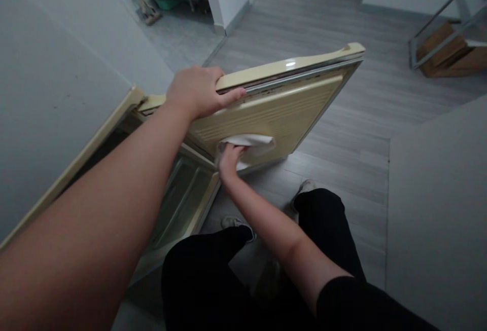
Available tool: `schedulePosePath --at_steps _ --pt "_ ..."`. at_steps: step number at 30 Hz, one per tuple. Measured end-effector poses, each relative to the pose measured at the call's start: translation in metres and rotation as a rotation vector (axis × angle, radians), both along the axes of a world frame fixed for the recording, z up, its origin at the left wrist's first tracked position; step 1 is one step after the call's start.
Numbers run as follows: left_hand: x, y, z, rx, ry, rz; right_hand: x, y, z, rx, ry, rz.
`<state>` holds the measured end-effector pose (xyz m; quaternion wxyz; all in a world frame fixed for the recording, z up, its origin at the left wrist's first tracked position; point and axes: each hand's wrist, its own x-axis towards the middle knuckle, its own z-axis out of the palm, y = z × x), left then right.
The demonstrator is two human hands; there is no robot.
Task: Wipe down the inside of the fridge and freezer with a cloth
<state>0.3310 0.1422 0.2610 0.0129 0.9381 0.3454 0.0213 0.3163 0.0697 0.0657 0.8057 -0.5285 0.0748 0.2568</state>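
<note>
The left hand (196,90) hooks its fingers over the cream door (300,103) at the top edge, below them the right hand (230,162) grips a white cloth (256,141) against the inner face, and grey floor (350,133) stretches to their right

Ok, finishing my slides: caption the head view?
Left hand grips an open cream door; right hand holds a white cloth at its inner panel.

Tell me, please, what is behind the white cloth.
Around the white cloth, the ribbed inside of the cream door shows; whatever lies directly behind the cloth and right hand is covered.
</note>
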Motion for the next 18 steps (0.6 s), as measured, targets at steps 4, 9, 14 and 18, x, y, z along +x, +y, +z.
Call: schedulePosePath --at_steps 4,9,14,18 --pt "-0.001 0.000 0.000 -0.005 -0.007 -0.003 -0.077 0.011 0.005 -0.115 -0.191 0.172" --pt "-0.005 0.001 -0.002 -0.050 -0.046 -0.012 -0.010 0.001 0.012 -0.163 -0.342 0.103" --pt "-0.005 0.005 -0.007 -0.084 -0.089 -0.023 0.148 -0.041 0.016 -0.530 -0.637 -0.125" --pt "-0.003 0.006 -0.009 -0.090 -0.086 -0.031 0.206 -0.062 0.020 -0.725 -0.824 -0.186"
